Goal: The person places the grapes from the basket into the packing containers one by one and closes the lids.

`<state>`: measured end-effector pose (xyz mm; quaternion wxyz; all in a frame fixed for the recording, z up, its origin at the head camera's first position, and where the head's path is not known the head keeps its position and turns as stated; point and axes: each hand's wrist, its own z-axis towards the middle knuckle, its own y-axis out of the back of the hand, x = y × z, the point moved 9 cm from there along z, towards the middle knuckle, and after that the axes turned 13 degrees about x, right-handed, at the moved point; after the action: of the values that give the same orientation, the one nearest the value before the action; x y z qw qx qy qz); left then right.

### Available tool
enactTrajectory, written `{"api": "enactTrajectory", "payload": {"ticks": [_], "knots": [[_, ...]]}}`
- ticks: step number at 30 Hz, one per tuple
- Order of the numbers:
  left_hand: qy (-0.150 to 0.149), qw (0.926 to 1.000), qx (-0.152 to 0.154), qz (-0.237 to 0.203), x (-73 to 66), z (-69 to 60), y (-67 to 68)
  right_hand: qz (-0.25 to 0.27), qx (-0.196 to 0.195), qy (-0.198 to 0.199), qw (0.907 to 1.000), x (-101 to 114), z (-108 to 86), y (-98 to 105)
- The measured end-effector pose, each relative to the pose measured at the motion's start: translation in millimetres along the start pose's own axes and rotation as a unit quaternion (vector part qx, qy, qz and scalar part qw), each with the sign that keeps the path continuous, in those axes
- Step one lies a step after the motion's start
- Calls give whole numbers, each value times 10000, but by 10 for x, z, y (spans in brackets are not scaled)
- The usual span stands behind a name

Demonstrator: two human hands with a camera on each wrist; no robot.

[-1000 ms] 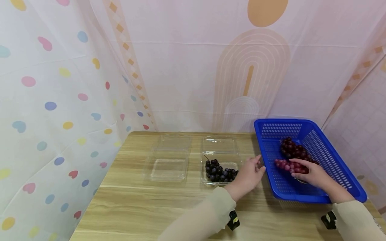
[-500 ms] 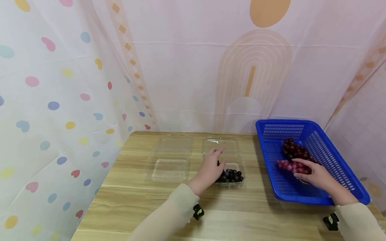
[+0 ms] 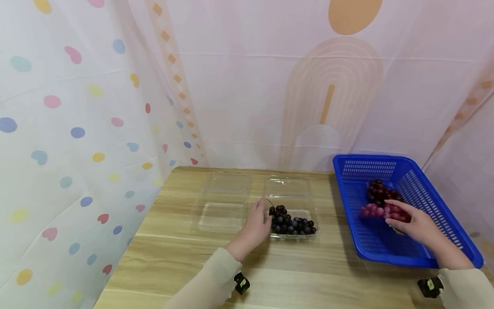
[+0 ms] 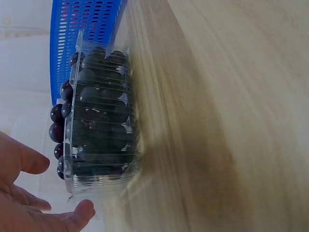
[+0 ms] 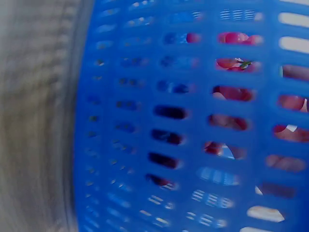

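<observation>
Dark grapes (image 3: pixel 285 223) lie in the right-hand clear clamshell box (image 3: pixel 293 235), its lid laid back. My left hand (image 3: pixel 252 225) is at the left side of that box, fingers relaxed; in the left wrist view the hand (image 4: pixel 29 193) is beside the box end, and the dark grapes (image 4: pixel 96 106) show through its wall. Inside the blue basket (image 3: pixel 353 223), my right hand (image 3: pixel 418 223) holds a bunch of red grapes (image 3: pixel 376 210) between thumb and fingers. Darker red grapes (image 3: pixel 380 192) lie behind it. The right wrist view sees red grapes (image 5: pixel 234 92) through the basket's slots (image 5: pixel 193 121).
Another clear clamshell box (image 3: pixel 221 216), lid laid back, stands left of my left hand on the wooden table (image 3: pixel 185 266). A patterned curtain (image 3: pixel 239 86) hangs behind the table.
My left hand has moved left from beside the basket, across the dark grapes, to the box's left side. My right hand has stayed on the red grapes. The head view has shifted slightly.
</observation>
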<state>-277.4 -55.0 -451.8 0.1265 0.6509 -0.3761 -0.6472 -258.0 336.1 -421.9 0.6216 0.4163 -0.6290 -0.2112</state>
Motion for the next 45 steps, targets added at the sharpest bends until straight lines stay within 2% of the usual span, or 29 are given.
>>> {"api": "enactTrajectory", "payload": {"ticks": [4,9,14,20,25,31,35,39,45], "knots": [[144,9997,2,-206,77,-11,-32,47,-426,263,9987,80,-46,112],[104,9997,-107,-208,133,21,-49,438,-896,641,9929,240,-97,222],[-31,9996,-277,-99,159,64,-33,631,-1241,899,9862,557,-102,265],[-195,9984,-485,-206,175,86,10,958,-1344,1364,9768,993,-27,202],[-257,9978,-581,-195,192,81,38,1299,-1057,1691,9713,1388,98,44],[-205,9977,-464,-444,222,82,42,699,-1171,1974,9708,1813,301,-209],[-291,9973,-475,-474,230,88,51,720,-1084,2092,9692,2016,474,-429],[-451,9965,-610,-344,213,88,73,880,-821,2011,9721,2113,653,-665],[-486,9963,-588,-393,195,87,63,992,-675,1758,9771,2067,841,-923]]}}
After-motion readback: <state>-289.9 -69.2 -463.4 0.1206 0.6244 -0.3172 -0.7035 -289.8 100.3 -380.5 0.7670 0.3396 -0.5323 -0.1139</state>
